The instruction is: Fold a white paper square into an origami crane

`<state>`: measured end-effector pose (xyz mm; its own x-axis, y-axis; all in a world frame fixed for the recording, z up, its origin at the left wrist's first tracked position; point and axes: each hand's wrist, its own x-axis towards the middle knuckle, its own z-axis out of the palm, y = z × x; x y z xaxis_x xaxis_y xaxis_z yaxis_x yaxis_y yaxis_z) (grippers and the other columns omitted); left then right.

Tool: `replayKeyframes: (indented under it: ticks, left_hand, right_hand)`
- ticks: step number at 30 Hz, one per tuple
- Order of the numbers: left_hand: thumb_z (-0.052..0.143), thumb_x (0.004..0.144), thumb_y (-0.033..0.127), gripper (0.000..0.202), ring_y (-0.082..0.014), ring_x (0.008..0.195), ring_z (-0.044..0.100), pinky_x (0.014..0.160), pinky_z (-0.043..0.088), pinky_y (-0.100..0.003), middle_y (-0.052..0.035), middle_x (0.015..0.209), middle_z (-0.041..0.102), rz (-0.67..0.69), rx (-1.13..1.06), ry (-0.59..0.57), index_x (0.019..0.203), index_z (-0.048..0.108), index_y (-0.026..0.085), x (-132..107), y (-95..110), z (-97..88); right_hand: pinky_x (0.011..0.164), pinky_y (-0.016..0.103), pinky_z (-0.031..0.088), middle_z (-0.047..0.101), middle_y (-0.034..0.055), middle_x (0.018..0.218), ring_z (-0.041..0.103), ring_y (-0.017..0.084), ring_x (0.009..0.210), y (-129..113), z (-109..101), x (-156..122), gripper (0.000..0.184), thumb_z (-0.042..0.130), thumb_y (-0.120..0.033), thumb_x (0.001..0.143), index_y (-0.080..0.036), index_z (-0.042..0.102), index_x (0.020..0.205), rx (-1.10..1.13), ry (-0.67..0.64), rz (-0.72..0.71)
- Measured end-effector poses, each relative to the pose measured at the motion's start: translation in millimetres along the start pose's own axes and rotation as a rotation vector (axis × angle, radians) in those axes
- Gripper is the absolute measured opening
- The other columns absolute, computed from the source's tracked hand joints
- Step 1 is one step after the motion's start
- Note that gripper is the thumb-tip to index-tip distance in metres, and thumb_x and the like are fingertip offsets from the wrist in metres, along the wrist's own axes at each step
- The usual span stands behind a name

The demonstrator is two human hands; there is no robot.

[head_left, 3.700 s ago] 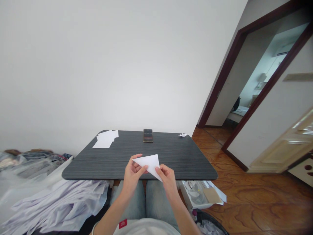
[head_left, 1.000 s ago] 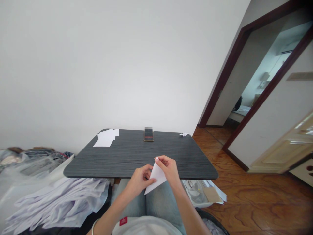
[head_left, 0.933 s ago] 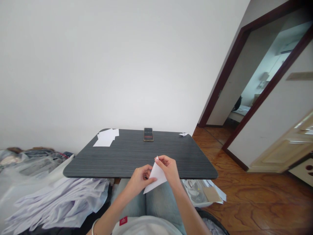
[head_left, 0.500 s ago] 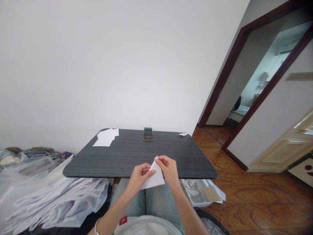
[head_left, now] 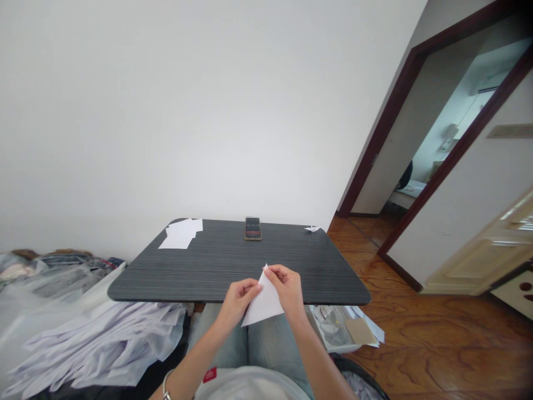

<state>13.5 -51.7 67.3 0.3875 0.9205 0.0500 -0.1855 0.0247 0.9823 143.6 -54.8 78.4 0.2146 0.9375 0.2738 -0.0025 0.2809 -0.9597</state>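
- A white folded paper triangle (head_left: pixel 264 305) sits between the two hands, in front of the person's body; in view, its upper part overlaps the near edge of the dark grey, wood-grained table (head_left: pixel 216 266) and its lower part overlaps the blue denim trousers (head_left: pixel 266 338).
- Its narrow tip points away from the person, and its wide lower edge faces the lap. The long axis runs from that tip back toward the body, leaning slightly to the left.
- The right hand (head_left: pixel 288 289) pinches the paper just below the tip, thumb on the near face; its palm lies along the right side.
- The left hand (head_left: pixel 238 300) grips the slanted left edge, lower than the right fingers, with the thumb laid on the face; the fingers behind are partly hidden.
- So neither hand is apart from the paper: the right is nearer the tip, the left nearer the lower left corner, which hangs free.
- Whether the paper touches the table edge, I cannot tell.
- Beyond the hands, a small dark phone-like device (head_left: pixel 252 229) rests at the far edge, loose white paper sheets (head_left: pixel 178 236) lie far left, and a small folded white paper piece (head_left: pixel 312 228) lies far right.
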Motion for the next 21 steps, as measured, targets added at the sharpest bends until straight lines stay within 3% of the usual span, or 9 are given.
replayKeyframes:
  ticks: [7, 15, 21]
  left_hand:
    - [0.065, 0.063, 0.039, 0.031, -0.0114, 0.055, 0.050, 0.048, 0.035, -0.019, -0.0023, 0.066, 0.061, -0.054, 0.027, -0.118, 0.076, 0.060, 0.011, 0, -11, -0.5]
    - [0.059, 0.069, 0.040, 0.029, -0.0097, 0.051, 0.043, 0.045, 0.032, -0.019, 0.0015, 0.058, 0.051, 0.076, 0.327, -0.003, 0.071, 0.056, 0.011, 3, -16, -3.5]
    - [0.059, 0.068, 0.040, 0.029, -0.0106, 0.056, 0.043, 0.050, 0.032, -0.019, 0.0016, 0.060, 0.050, 0.136, 0.371, 0.015, 0.068, 0.055, 0.011, 2, -11, -2.9]
  right_hand:
    - [0.052, 0.025, 0.042, 0.064, 0.0033, 0.063, 0.054, 0.014, 0.055, 1, 0, 1, 0.016, 0.061, -0.030, 0.069, -0.015, 0.066, 0.071, 0.028, 0.018, -0.006]
    - [0.054, 0.023, 0.042, 0.059, 0.0004, 0.064, 0.054, 0.013, 0.058, 2, 2, 0, 0.015, 0.062, -0.028, 0.069, -0.017, 0.054, 0.074, 0.032, 0.063, -0.090]
    - [0.053, 0.023, 0.042, 0.058, 0.0006, 0.059, 0.053, 0.013, 0.055, 1, 0, -1, 0.016, 0.060, -0.031, 0.071, -0.016, 0.059, 0.066, -0.078, 0.050, -0.098]
